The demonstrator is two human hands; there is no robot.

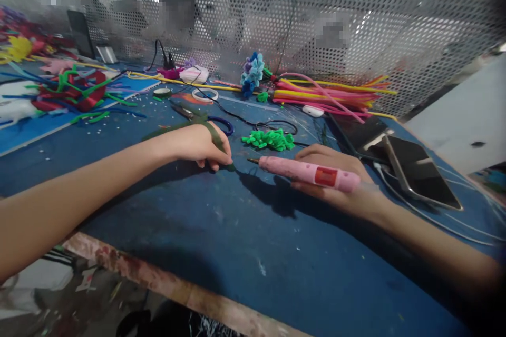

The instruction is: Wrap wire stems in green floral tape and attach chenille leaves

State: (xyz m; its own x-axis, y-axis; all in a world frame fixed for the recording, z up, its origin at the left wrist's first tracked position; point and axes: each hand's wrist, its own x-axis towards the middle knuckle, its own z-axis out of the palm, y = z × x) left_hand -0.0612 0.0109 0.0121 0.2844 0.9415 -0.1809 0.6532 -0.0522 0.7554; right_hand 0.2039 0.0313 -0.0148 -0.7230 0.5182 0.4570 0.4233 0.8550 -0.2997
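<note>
My left hand [207,147] is closed in a pinch near the middle of the blue table. Between its fingertips is the end of a dark green tape strip [215,136], which loops over the hand and trails off to the left. My right hand [336,168] grips a pink hot glue pen [292,168], its brass tip pointing left toward the pinched tape end, a small gap apart. Behind the left hand lie scissors [227,124] with dark blue handles, partly covered by the tape. A bunch of green fuzzy pipe-cleaner loops [269,139] rests beyond the pen's tip.
Bundled pink and yellow pipe cleaners [328,95] lie at the back, beside a blue fuzzy flower [253,71]. Two dark-screened devices, including a phone [422,171] by a white cable, sit right. Loose pipe cleaners and red ribbon [71,92] pile up left. A perforated metal screen [237,16] stands behind.
</note>
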